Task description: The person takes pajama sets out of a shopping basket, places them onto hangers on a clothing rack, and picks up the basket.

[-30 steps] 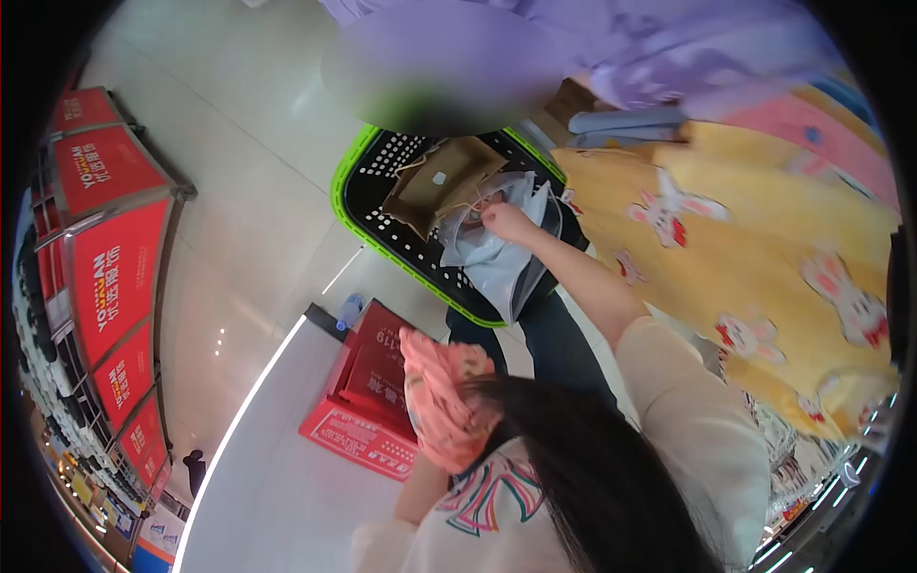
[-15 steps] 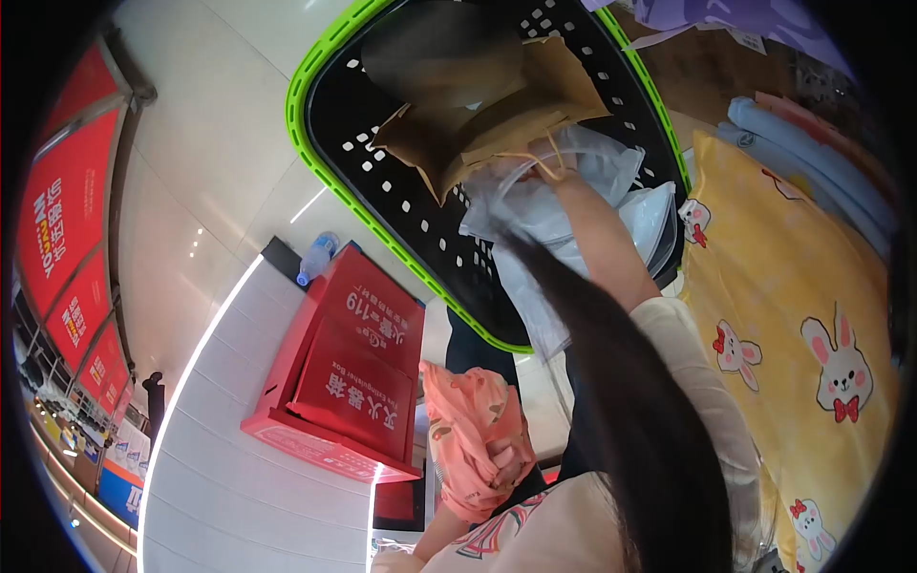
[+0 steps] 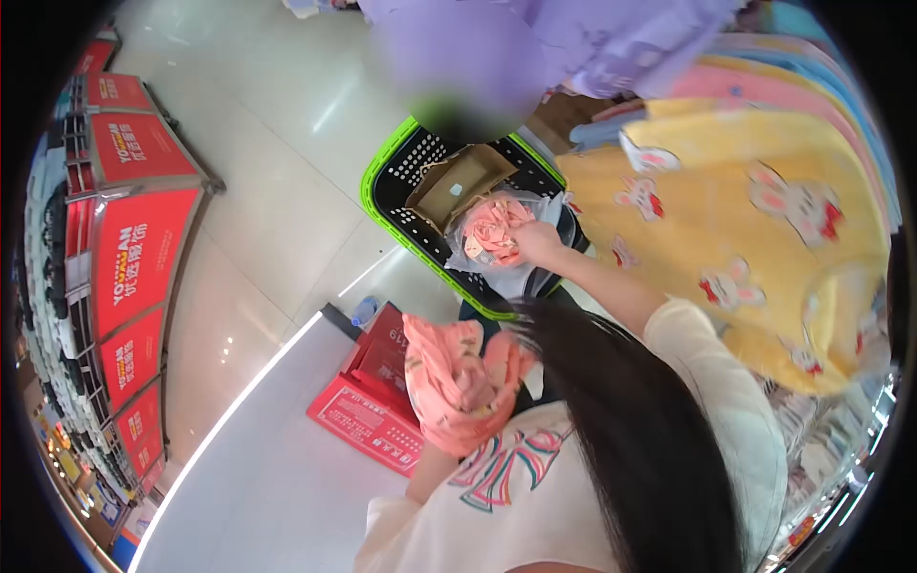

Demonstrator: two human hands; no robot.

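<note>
My left hand (image 3: 468, 387) is bunched in a crumpled pink printed garment (image 3: 435, 358) in front of my shirt; the cloth covers most of its fingers. Reaching forward, my right hand (image 3: 538, 243) grips a second pink bundle of cloth (image 3: 492, 227) inside a black shopping basket with a green rim (image 3: 373, 170). That bundle rests over clear plastic bags (image 3: 521, 279). Beside it in the basket stands an open brown paper bag (image 3: 461, 183).
Yellow rabbit-print clothes (image 3: 702, 196) hang at the right, with purple clothes (image 3: 611, 43) above. A red fire extinguisher box (image 3: 368, 420) and a bottle (image 3: 365, 310) are by the white counter (image 3: 258, 439). Red-sign racks (image 3: 143, 248) line the left.
A pink bundle now shows in my right hand over the plastic bags; before, that hand was among the bags by the paper bag's handle. The basket appears smaller and farther off.
</note>
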